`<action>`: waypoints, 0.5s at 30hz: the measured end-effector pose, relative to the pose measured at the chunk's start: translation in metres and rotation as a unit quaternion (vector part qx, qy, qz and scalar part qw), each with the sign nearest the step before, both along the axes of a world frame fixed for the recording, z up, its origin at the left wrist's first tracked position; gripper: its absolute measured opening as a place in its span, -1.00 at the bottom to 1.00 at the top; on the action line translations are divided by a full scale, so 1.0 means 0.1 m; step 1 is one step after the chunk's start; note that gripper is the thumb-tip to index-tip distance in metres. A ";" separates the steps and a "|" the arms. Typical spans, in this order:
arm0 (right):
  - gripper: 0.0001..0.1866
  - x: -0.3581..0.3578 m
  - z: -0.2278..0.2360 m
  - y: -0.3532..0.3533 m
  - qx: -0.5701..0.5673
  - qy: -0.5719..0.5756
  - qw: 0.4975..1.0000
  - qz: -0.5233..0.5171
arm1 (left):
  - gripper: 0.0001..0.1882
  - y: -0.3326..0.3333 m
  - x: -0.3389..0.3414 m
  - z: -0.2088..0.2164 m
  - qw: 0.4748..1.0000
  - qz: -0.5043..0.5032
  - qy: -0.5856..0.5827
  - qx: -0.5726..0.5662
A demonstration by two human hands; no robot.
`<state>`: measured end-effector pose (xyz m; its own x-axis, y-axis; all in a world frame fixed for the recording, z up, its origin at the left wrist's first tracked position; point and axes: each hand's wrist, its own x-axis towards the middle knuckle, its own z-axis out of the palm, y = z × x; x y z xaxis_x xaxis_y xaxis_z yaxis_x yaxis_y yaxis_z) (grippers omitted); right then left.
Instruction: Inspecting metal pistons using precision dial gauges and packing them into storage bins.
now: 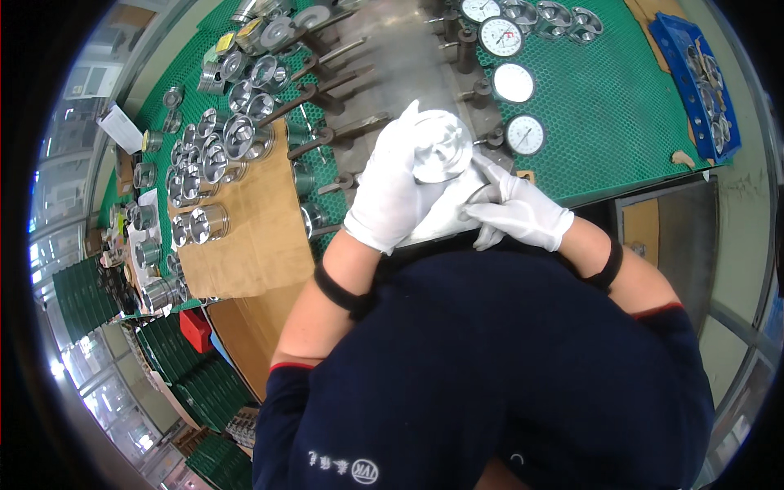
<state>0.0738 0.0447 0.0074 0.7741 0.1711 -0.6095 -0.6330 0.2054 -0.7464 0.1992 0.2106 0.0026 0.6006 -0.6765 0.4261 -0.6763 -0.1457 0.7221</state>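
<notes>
My left hand, in a white glove, is closed around the side of a silvery round metal piston, its bright, uneven face turned up. Below the piston, between my hands, bunches a white cloth. My gloved right hand has its fingers bent together at the cloth's right side, close to the piston's lower edge. A greyish patch shows between those fingers; whether it is cloth or metal I cannot tell. Both hands are over the near edge of the bench.
Metal gauge stands with rods rise ahead. Round dial gauges line their right side. Many pistons stand at left, partly on brown cardboard. A blue tray of metal parts lies far right on the green mat.
</notes>
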 end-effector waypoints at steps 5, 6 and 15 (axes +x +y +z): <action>-0.13 -0.07 0.03 -0.07 -0.200 -0.325 0.924 -0.009 | -0.48 0.13 -0.14 0.33 0.849 -0.089 0.520 -0.006; -0.15 -0.04 0.16 -0.18 -0.129 -0.273 0.953 -0.001 | -0.49 0.14 -0.13 0.39 0.933 -0.142 0.330 0.021; -0.63 0.02 -0.38 -2.68 -0.156 -0.181 0.808 -0.539 | -0.53 1.02 0.60 0.50 0.940 0.280 0.193 0.002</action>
<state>0.0756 -0.2233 -0.0305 0.5089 -0.8390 -0.1929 0.0590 0.2576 -0.9645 0.2590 0.3131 0.0525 0.9726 -0.2095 0.1010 -0.1802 -0.4040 0.8968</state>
